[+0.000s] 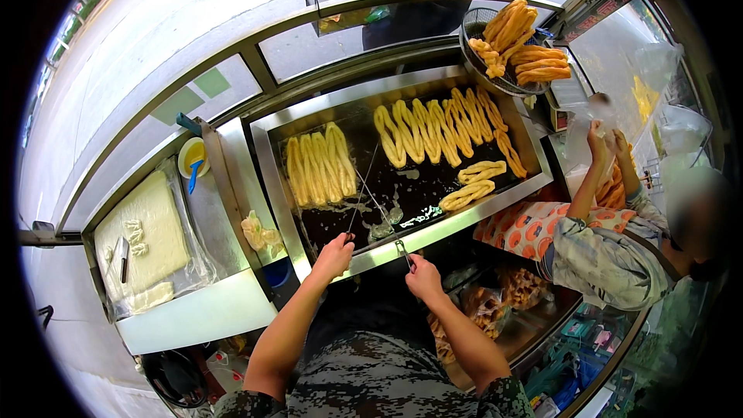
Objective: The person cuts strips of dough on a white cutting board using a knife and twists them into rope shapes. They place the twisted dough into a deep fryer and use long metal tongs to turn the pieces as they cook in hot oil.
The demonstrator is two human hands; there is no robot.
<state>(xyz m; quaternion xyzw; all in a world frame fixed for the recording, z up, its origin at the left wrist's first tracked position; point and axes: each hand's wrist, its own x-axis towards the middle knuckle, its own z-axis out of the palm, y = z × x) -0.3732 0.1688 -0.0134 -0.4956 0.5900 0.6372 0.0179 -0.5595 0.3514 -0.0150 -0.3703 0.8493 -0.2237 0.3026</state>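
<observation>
My left hand is closed around the end of a long thin metal rod, which reaches out over the dark oil. In my right hand is a second metal rod with a looped end; the two rods cross in view. Beneath them lies a wide steel fryer. Pale yellow fried dough sticks float side by side at its left, close to the rod tips. A longer row of dough sticks fills the back right, browner toward the right end. Two more dough sticks float near the front right.
A wire basket of browned dough sticks stands at the back right corner. On the right, a co-worker handles a clear plastic bag. At left are a dough slab, a knife and a yellow tub with a blue-handled tool.
</observation>
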